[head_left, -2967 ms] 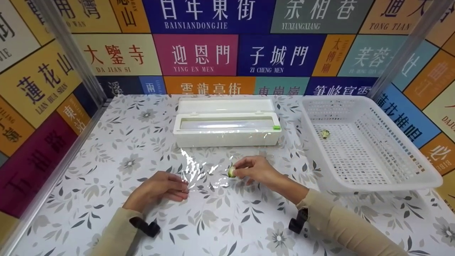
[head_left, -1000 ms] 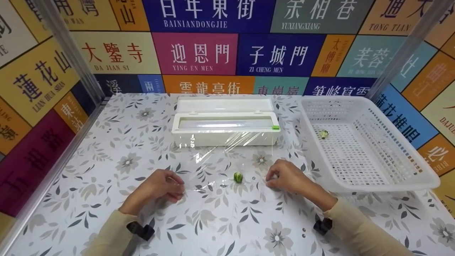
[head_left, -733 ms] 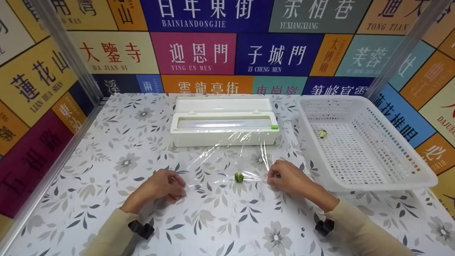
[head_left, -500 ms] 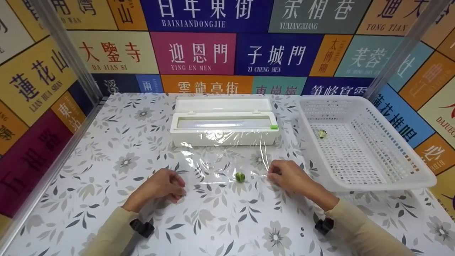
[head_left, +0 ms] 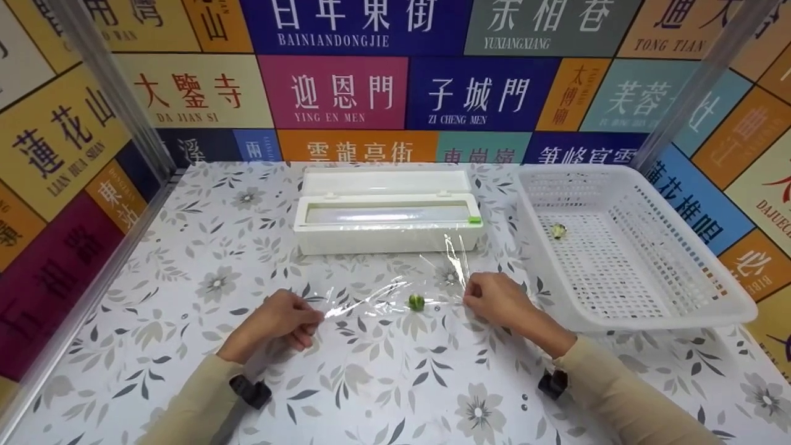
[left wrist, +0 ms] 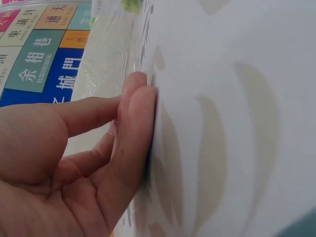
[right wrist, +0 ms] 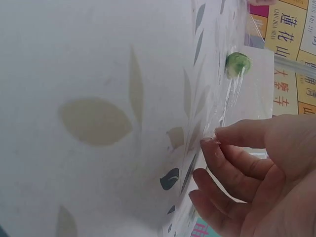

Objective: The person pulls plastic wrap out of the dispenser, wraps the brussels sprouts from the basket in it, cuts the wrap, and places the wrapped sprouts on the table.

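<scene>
A sheet of clear cling film [head_left: 364, 300] stretches toward me from a white dispenser box [head_left: 389, 240] with its lid up. On the film sits a small, round, green leafy vegetable [head_left: 416, 301], also visible in the right wrist view as a green ball [right wrist: 238, 64]. My left hand [head_left: 281, 318] pinches the film's near left corner between thumb and fingers, low at the tabletop. At the near right corner, my right hand [head_left: 497, 300] pinches the film between thumb and index finger; its other fingers [right wrist: 212, 197] curl loosely beneath. The vegetable lies between both hands, nearer the right.
A white perforated plastic basket [head_left: 667, 318] stands at the right, with one pale green vegetable piece [head_left: 558, 231] inside. The box's green slider [head_left: 474, 220] is at its right end. Behind the flower-patterned table [head_left: 346, 395] rises a colourful sign-printed wall [head_left: 346, 93].
My right hand has put the green vegetable onto the film and moved right to the film's corner. Just now both hands shifted slightly away from me, and the film's near edge with them.
</scene>
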A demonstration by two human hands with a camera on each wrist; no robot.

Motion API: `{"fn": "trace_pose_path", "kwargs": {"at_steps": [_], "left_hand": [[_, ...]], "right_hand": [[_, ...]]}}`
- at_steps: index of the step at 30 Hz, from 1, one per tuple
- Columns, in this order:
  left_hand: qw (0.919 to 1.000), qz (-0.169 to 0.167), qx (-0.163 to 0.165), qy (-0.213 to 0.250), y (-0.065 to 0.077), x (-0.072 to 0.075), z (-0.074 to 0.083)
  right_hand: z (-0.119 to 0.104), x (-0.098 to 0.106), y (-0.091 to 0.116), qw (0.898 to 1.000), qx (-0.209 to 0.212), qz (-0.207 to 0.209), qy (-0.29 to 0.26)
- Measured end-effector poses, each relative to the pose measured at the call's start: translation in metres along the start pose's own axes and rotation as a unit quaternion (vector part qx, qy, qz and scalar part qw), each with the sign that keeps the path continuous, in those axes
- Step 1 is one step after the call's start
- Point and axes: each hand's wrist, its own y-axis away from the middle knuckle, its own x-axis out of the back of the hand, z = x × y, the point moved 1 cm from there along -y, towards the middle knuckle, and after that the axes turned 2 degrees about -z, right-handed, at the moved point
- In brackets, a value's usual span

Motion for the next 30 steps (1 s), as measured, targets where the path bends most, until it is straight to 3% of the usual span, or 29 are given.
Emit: {"fn": "trace_pose_path", "kwargs": {"at_steps": [4, 10, 12, 16, 20, 22, 25, 30], "left_hand": [[0.9997, -0.024, 0.004, 0.000, -0.001, 0.005, -0.002], [0.9953, -0.087, -0.008, 0.042, 0.007, 0.023, -0.002], [0.9953, -0.082, -0.021, 0.048, 0.013, 0.029, 0.002], [0.9958, -0.033, -0.080, 0.032, 0.022, 0.031, 0.019], [0.9889, 0.010, -0.146, 0.023, 0.019, 0.014, 0.037], [0.9858, 0.020, -0.165, 0.024, 0.014, 0.002, 0.045], [0.9857, 0.020, -0.167, 0.010, 0.006, -0.017, 0.055], [0.9877, 0.005, -0.154, -0.026, -0.010, -0.045, 0.068]], "right_hand": [[-0.001, -0.001, -0.002, 1.000, -0.002, -0.002, 0.007], [-0.002, 0.006, 0.003, 0.999, -0.018, -0.034, -0.036], [-0.003, 0.009, 0.005, 0.998, -0.022, -0.039, -0.046], [-0.008, 0.013, 0.008, 0.999, -0.002, -0.019, -0.049], [-0.019, 0.012, 0.005, 0.996, 0.048, 0.008, -0.070], [-0.026, 0.010, 0.002, 0.994, 0.073, 0.008, -0.086], [-0.034, 0.005, -0.004, 0.991, 0.099, -0.006, -0.094], [-0.042, -0.003, -0.013, 0.991, 0.105, -0.037, -0.070]]}}
